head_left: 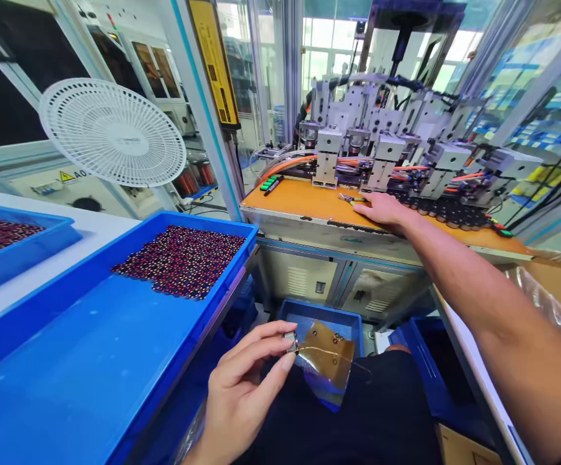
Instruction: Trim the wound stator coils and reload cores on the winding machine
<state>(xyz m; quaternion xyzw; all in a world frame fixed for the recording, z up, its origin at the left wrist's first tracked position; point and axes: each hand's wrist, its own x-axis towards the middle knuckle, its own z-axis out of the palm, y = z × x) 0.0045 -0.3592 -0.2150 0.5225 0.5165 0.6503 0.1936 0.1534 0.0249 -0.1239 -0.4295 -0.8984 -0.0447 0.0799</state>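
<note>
Small wound part (291, 340) is at centre, just below mid-view, pinched between thumb and fingertips of the left hand (254, 374); clock positions are from that part. Thin copper wire (326, 352) trails from it at 3 over an amber film sheet (329, 371) with tiny loose bits (338, 338) on top. Right hand (382, 209) is at 1 on the orange tabletop (304, 201), fingers partly curled at the pliers (348, 197); can't tell if it has a firm hold. Reads as mid-piece: wire tail is long and uncut. Packed parts (188, 258) at 10 fill only the far end of the large blue tray (67, 361); can't tell if they're finished. Second blue tray (57, 242) between 9 and 10 holds more. Marker pens (271, 186) at 12. Machine fixture (387, 148) stands right behind the pliers, limiting reach that way; black cylinders (450, 213) line up at 2, beyond the forearm. White fan (116, 132) between 10 and 11, out of the way.
</note>
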